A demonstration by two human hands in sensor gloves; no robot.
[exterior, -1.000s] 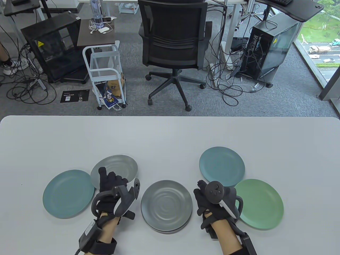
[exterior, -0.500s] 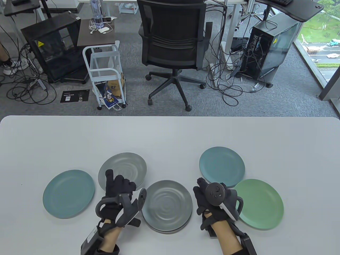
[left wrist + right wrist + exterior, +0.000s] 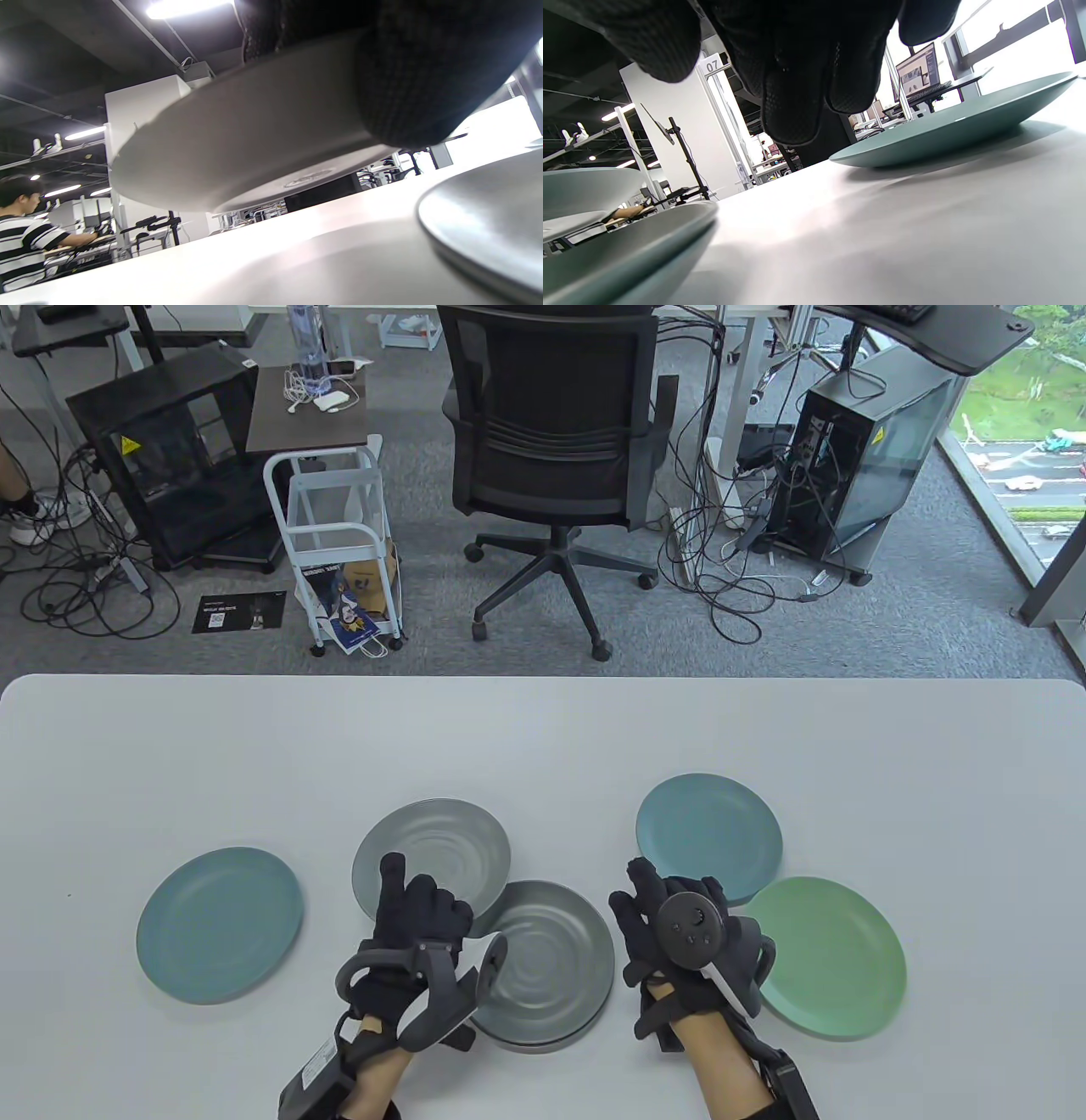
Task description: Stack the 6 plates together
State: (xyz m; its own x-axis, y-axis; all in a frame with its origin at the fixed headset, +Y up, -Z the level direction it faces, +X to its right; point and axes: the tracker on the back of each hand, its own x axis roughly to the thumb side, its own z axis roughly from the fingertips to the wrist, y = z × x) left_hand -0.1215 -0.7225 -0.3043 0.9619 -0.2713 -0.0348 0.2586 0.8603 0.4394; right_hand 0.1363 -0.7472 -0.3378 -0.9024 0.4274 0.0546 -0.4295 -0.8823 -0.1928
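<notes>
Grey-white table (image 3: pixel 543 746): bears all six plates, grouped toward the near edge.
Green plate (image 3: pixel 827 954): near right, flat, its far-left rim under or touching the right blue plate; which one overlaps is hard to tell.
Left blue plate (image 3: pixel 219 923): near left, alone, flat.
Right blue plate (image 3: pixel 708 836): far right of the group, flat.
Grey stack (image 3: pixel 551 963): near centre, a grey plate on top with a second rim showing beneath.
Carried grey plate (image 3: pixel 441 848): lifted off the table, tilted, its near-right rim over the stack's far-left rim.
Left hand (image 3: pixel 416 925): grips the carried plate's near rim; the left wrist view shows fingers (image 3: pixel 424 76) wrapped under it.
Right hand (image 3: pixel 670 933): between stack and green plate, holds nothing; fingers curled, above the table.
Risk: edge grip on a tilted plate could slip; lowering off-centre could leave it riding the stack's rim and sliding off.
</notes>
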